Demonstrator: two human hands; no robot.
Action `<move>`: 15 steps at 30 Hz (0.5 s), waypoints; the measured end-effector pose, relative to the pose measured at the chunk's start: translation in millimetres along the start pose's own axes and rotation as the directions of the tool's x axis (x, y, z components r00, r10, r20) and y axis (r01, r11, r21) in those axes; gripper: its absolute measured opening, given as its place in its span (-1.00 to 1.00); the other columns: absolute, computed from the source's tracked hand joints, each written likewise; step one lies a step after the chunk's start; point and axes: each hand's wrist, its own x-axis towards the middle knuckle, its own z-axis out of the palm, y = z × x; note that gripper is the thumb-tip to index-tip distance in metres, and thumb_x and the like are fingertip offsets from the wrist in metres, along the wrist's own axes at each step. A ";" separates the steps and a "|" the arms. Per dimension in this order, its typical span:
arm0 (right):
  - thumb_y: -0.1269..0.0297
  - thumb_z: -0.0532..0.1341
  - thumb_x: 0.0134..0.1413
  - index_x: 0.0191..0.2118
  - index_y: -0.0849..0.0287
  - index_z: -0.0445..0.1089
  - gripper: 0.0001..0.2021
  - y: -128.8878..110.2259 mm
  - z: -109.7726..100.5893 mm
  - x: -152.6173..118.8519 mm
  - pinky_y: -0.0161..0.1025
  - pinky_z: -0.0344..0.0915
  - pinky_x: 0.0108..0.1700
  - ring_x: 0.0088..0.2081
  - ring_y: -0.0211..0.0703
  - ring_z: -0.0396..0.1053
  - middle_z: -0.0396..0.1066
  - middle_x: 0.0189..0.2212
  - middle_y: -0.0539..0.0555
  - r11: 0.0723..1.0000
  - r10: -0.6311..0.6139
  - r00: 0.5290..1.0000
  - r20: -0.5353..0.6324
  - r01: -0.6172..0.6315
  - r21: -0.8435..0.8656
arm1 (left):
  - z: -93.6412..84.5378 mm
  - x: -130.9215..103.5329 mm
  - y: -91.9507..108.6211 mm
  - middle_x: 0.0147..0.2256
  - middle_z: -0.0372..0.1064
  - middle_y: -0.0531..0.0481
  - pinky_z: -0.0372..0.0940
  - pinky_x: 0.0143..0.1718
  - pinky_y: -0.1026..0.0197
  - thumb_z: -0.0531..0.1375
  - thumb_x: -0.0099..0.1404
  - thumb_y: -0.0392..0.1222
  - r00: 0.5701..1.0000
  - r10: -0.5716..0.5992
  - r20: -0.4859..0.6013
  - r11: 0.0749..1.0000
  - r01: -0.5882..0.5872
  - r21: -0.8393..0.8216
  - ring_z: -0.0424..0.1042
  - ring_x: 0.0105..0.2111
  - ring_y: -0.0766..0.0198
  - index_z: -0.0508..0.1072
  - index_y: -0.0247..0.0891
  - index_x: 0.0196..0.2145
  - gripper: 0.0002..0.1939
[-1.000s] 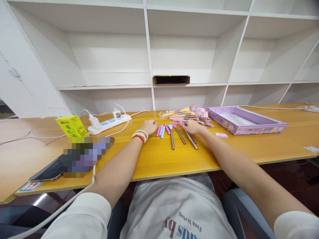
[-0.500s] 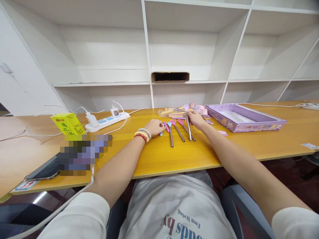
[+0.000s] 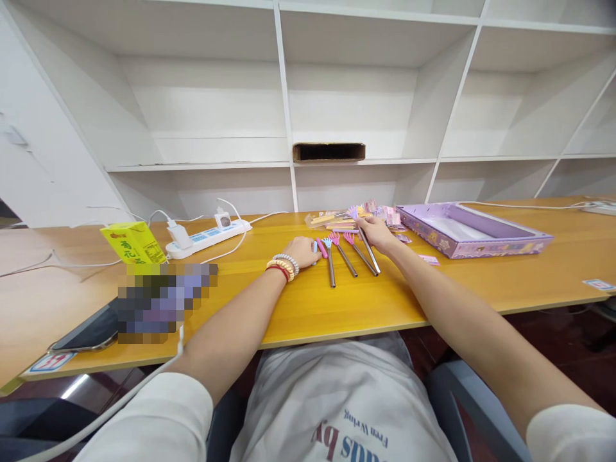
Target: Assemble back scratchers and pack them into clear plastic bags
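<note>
My right hand [image 3: 376, 232] is closed on a back scratcher with a purple claw head [image 3: 354, 212] and a metal rod, which slants down to the right over the table. Side by side on the tabletop to its left lie back scratchers: one with a blue claw [image 3: 331, 268] and two with pink claws [image 3: 344, 258], their rods pointing towards me. Farther left, my left hand [image 3: 302, 251] rests low on the table, its fingers curled at a short light-blue stick [image 3: 316, 249] that is partly hidden. A short pink stick [image 3: 322, 247] lies just right of it.
Behind my hands is a pile of packaged items [image 3: 332, 220]. An open purple box [image 3: 481, 247] stands at right. At left are a yellow carton [image 3: 132, 244], a white power strip [image 3: 212, 236] with cables and a phone [image 3: 86, 327]. White shelves hold a cardboard box [image 3: 329, 152].
The purple-headed back scratcher has tilted, its lower end swinging right towards the pink-headed one. My left hand has shifted slightly and turned flatter beside the light-blue stick.
</note>
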 end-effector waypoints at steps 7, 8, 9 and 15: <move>0.05 0.04 0.13 -0.40 0.21 0.28 -0.69 3.2 0.8 0.1 -0.37 0.00 -0.63 -0.69 -0.35 0.06 0.22 -0.69 -0.06 0.996 -0.050 0.999 0.018 0.051 -0.078 | -0.4 1.2 -2.7 -0.41 0.47 -0.09 0.23 -0.39 0.19 0.11 0.11 0.11 0.999 -0.033 -0.043 0.999 0.033 -0.013 0.43 -0.37 0.13 0.42 -0.20 -0.47 -0.68; 0.04 0.04 0.12 -0.40 0.21 0.30 -0.68 4.2 0.8 0.8 -0.37 0.01 -0.62 -0.69 -0.35 0.06 0.22 -0.69 -0.05 0.994 -0.059 0.998 0.019 0.060 -0.094 | -1.0 1.9 -4.3 -0.41 0.48 -0.08 0.23 -0.38 0.19 0.09 0.13 0.07 0.997 -0.055 -0.063 0.998 0.053 -0.030 0.43 -0.35 0.14 0.42 -0.20 -0.44 -0.71; 0.02 0.04 0.11 -0.40 0.22 0.31 -0.66 5.1 0.6 1.4 -0.37 0.01 -0.61 -0.68 -0.35 0.07 0.23 -0.69 -0.05 0.992 -0.069 0.997 0.020 0.071 -0.108 | -1.8 2.6 -6.3 -0.42 0.48 -0.07 0.23 -0.37 0.20 0.08 0.15 0.03 0.994 -0.083 -0.074 0.995 0.079 -0.055 0.44 -0.35 0.15 0.43 -0.20 -0.40 -0.73; -0.06 0.06 0.08 -0.42 0.23 0.32 -0.60 6.7 -1.3 2.7 -0.37 -0.01 -0.58 -0.68 -0.36 0.05 0.15 -0.73 -0.07 0.978 -0.118 0.991 0.059 0.126 -0.164 | -2.6 7.9 -25.1 -0.47 0.49 -0.11 0.24 -0.37 0.19 0.06 0.16 -0.07 0.973 -0.223 -0.065 0.969 0.213 -0.125 0.45 -0.34 0.13 0.43 -0.23 -0.35 -0.77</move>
